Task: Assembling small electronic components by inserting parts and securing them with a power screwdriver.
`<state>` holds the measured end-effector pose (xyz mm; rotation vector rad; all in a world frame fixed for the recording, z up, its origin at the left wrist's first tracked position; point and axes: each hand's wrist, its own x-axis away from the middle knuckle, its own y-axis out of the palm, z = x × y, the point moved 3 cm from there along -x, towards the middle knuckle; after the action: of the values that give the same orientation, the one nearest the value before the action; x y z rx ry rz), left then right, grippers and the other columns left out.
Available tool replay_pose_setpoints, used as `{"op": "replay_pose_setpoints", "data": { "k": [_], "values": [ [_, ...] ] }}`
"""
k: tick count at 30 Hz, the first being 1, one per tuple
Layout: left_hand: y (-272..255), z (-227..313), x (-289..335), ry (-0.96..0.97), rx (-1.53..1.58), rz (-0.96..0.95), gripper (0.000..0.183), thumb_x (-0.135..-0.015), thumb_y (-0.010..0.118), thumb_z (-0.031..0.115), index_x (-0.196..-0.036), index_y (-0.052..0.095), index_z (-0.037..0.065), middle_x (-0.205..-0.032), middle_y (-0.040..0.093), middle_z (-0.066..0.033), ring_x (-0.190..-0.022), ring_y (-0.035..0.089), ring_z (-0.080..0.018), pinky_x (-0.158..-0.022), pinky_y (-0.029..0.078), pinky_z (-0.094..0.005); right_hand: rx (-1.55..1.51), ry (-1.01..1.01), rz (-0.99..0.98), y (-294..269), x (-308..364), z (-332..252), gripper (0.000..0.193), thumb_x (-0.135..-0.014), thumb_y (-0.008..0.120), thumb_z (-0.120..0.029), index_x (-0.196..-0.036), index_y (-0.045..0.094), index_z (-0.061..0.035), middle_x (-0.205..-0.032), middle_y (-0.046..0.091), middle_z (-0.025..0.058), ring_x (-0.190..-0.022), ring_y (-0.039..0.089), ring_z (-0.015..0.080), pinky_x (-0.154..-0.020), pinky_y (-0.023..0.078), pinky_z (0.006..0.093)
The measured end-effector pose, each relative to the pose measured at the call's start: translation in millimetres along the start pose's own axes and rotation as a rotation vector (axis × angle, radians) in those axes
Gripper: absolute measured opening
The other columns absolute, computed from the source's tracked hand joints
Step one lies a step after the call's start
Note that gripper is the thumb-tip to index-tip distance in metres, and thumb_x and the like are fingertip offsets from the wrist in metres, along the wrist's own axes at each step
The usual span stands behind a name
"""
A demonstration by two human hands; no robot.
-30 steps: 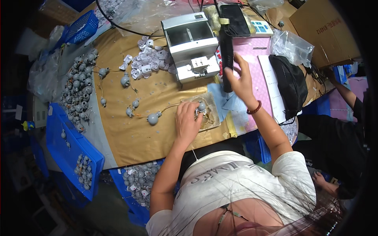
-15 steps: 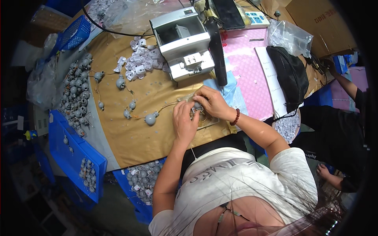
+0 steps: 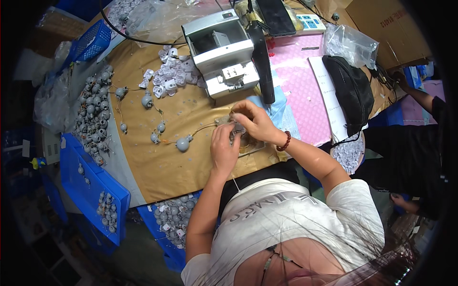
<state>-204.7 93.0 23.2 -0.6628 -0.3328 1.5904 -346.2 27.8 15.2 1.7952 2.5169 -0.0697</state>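
- Right hand (image 3: 255,121) back down on the small clear plate (image 3: 245,143) near the front edge of the table (image 3: 157,167); a second ago up at the black stick tool (image 3: 261,57) by the grey machine (image 3: 222,52), half a second ago already low again. Looks like the tool step is over and it's fiddly finger work now.
- Left hand (image 3: 224,148) pretty much where it was, fingers curled and pressed down onto the little grey part on that plate.
- Right hand fingertips pinched together on something tiny at the plate's far side, maybe a wire end, too small to tell.
- One round grey bulb (image 3: 182,144) on a thin wire just left of the left hand, not touched, same spot as before.
- Counting: one grey machine at the far middle, one black stick tool leaning beside it, one black pouch (image 3: 353,90) toward the right edge, one clear bag (image 3: 348,43) at the far right corner.
- About six loose grey bulbs on wires spread over the brown mat, plus a big pile (image 3: 93,112) along the left edge, way too many to count.
- White clips (image 3: 167,76) heaped left of the machine, couple dozen-ish, no exact count.
- Two blue bins (image 3: 90,183) off the front left corner, more bulbs inside.
- Someone else's hand (image 3: 398,78) at the far right edge, separate job.
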Motion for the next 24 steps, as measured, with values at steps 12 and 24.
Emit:
{"op": "replay_pose_setpoints", "data": {
  "k": [12, 24],
  "values": [
    [-185.8, -29.1, 156.7, -0.513, -0.447, -0.666, 0.033, -0.082, 0.074, 0.008, -0.114, 0.066, 0.004, -0.111, 0.068, -0.0176, -0.106, 0.065, -0.0361, -0.087, 0.053, -0.0425, 0.565, -0.026, 0.3, -157.8, -53.5, 24.7, 0.015, -0.093, 0.064, -0.007, -0.107, 0.068, -0.0017, -0.097, 0.07, 0.0125, -0.083, 0.07, 0.0229, -0.076, 0.055, 0.0327],
    [-182.6, -23.2, 31.4, -0.19, -0.511, -0.393, 0.03, -0.083, 0.073, 0.012, -0.11, 0.065, 0.002, -0.106, 0.065, -0.0187, -0.102, 0.06, -0.0402, -0.086, 0.049, -0.0477, 0.991, -0.173, 0.092, -142.2, -75.0, 25.6, 0.016, -0.085, 0.07, -0.015, -0.099, 0.068, -0.0063, -0.099, 0.064, 0.0137, -0.094, 0.062, 0.0346, -0.077, 0.053, 0.0425]
  ]
}}
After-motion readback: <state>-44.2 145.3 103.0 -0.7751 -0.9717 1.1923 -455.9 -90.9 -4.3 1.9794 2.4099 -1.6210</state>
